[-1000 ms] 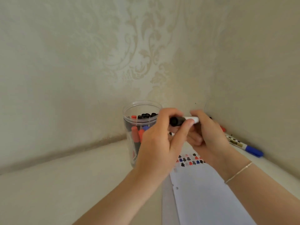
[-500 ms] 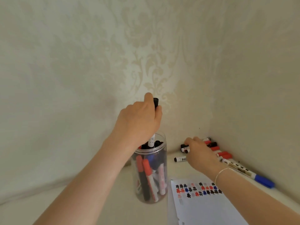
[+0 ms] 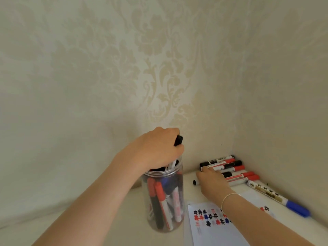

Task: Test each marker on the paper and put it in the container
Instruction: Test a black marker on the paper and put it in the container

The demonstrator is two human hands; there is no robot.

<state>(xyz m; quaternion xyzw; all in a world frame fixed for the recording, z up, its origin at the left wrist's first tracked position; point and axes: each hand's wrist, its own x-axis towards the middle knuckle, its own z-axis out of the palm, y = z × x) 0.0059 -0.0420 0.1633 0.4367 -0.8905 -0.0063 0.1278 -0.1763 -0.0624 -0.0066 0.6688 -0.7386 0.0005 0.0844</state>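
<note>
In the middle of the frame, the left hand (image 3: 156, 148) grips a black marker (image 3: 178, 140) and holds it upright over the mouth of a clear jar (image 3: 164, 199). The jar stands on the table (image 3: 88, 219) and has red, black and blue markers inside. Lower right of the jar lies a sheet of paper (image 3: 218, 231) with red, black and blue marks. Above the paper, the right hand (image 3: 212, 181) rests on a pile of markers (image 3: 232, 168) in the corner; I cannot tell if it grips one. A blue marker (image 3: 278, 199) lies at the far right.
</note>
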